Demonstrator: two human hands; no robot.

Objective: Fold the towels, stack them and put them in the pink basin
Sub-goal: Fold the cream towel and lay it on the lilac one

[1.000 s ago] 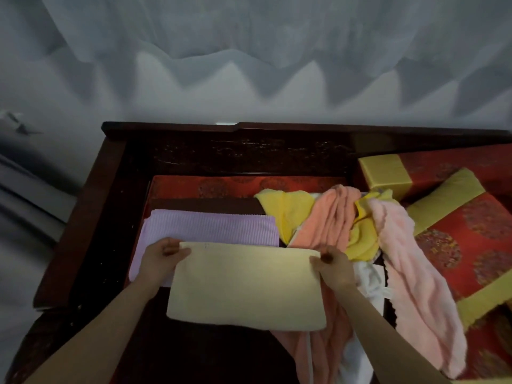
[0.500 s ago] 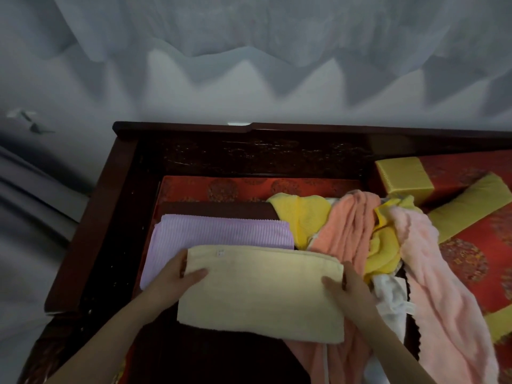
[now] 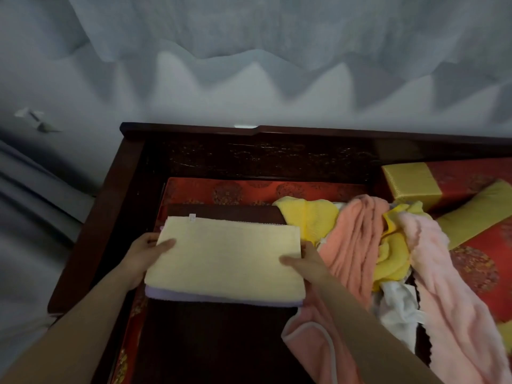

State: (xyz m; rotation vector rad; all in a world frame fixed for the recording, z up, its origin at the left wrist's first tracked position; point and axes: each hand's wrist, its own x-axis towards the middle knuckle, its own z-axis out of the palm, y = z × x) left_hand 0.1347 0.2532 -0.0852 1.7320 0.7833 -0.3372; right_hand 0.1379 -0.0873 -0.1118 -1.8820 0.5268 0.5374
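A folded cream towel [image 3: 227, 259] lies on top of a folded lilac towel [image 3: 221, 299], of which only the front edge shows. My left hand [image 3: 144, 256] grips the cream towel's left edge, thumb on top and fingers underneath. At the right edge my right hand [image 3: 304, 261] holds the same towel the same way. To the right lies a heap of unfolded towels: yellow [image 3: 307, 217], salmon [image 3: 352, 245], pale pink [image 3: 443, 286] and white [image 3: 399, 309]. No pink basin is in view.
The towels rest on a dark wooden couch with a carved back [image 3: 263, 159] and a red patterned cushion [image 3: 221, 189]. Red and gold bolsters [image 3: 410, 184] lie at the right. A grey draped curtain [image 3: 249, 65] hangs behind.
Both hands carried the cream towel away from me and set it over the lilac towel, which is now almost covered. The camera view also shifted left.
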